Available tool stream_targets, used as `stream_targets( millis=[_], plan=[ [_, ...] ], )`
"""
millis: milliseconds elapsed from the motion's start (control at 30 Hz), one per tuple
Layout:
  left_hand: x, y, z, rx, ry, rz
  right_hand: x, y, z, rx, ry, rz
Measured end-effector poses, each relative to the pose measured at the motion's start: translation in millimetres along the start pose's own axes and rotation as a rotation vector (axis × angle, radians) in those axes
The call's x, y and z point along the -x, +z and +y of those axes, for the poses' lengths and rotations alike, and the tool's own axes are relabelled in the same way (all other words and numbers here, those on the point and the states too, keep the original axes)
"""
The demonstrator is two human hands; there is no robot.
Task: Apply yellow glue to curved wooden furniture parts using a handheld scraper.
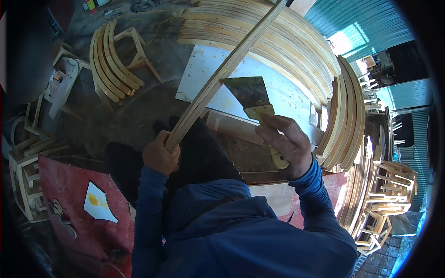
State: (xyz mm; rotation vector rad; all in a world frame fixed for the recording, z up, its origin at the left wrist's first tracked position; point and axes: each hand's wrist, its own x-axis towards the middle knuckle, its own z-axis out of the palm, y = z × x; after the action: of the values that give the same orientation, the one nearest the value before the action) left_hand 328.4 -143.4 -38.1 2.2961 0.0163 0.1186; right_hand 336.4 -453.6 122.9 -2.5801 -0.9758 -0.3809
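My left hand (160,155) is closed around the near end of a long wooden strip (208,92), whose layered edge faces up. The strip slants away to the upper right, its far end over the stacked curved pieces. In my right hand (289,143) is a putty knife (252,95) with a wide dark blade and a yellowish handle. A corner of the blade meets or nearly meets the strip's edge about midway along. The fingers hide part of the handle; its rounded end shows below them.
A white board (287,88) lies beyond the strip, with stacked curved wooden pieces (259,37) behind it and more (345,116) at right. Several curved pieces (113,60) rest at far left. On the red surface (83,190) lies a white card (98,204) with yellow smears. Wooden frames (394,185) stand at right.
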Motion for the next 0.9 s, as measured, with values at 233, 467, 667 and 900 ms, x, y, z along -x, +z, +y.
stream_targets(
  millis=[233,467,667,900],
  plan=[
    [0,3,0,-0.04,0.013,0.011,-6,0,-8,0.069,-0.047,-0.044],
    [1,0,2,-0.022,-0.013,-0.007,-15,-7,-4,0.046,-0.011,0.018],
    [2,1,0,-0.031,-0.007,0.001,-22,-20,-7,-0.118,0.075,0.015],
    [1,1,3,-0.033,0.001,0.009,-42,-18,51,-0.898,0.614,0.406]
  ],
)
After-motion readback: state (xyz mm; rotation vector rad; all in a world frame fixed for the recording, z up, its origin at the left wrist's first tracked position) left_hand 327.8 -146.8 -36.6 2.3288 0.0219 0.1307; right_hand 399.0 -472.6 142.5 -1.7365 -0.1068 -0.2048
